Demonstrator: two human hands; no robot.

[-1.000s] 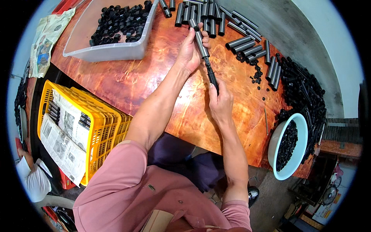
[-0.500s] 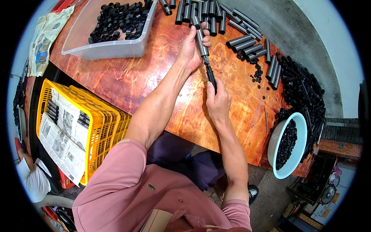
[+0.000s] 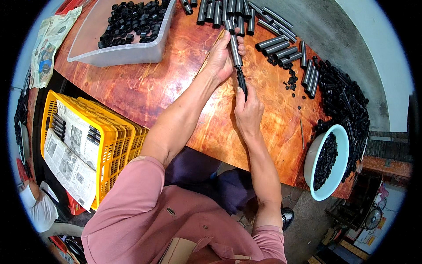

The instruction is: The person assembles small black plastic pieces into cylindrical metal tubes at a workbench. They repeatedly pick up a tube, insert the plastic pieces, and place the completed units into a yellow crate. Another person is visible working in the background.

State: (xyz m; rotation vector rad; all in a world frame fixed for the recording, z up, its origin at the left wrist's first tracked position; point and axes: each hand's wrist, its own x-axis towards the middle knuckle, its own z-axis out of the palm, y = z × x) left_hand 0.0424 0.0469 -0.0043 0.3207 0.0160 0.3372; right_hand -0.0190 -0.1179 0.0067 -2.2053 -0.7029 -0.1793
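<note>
Over the wooden table [image 3: 167,94], my left hand [image 3: 221,59] is closed around a grey metal tube [image 3: 235,50] with a dark opening near its upper end. The tube tilts, its lower end toward me. A slim black plastic rod-like part [image 3: 241,82] sits with its tip at or inside that lower end; how deep it goes is hidden. My right hand [image 3: 249,110] grips the part's near end between thumb and fingers. More grey tubes [image 3: 217,15] lie just beyond my left hand. Beside that hand runs a thin stick [image 3: 205,59] on the table, partly covered by my arm.
At the far left stands a clear plastic bin [image 3: 123,60] with black rings. Several tubes [image 3: 277,46] and a heap of black parts [image 3: 345,97] line the right side. A pale blue basin [image 3: 343,152] holds small black pieces. Yellow crates [image 3: 105,163] stand left of me.
Both hands have shifted slightly, the tube moving right and a little nearer. Less of the black part shows between my right hand and the tube's end. The thin stick has come into view.
</note>
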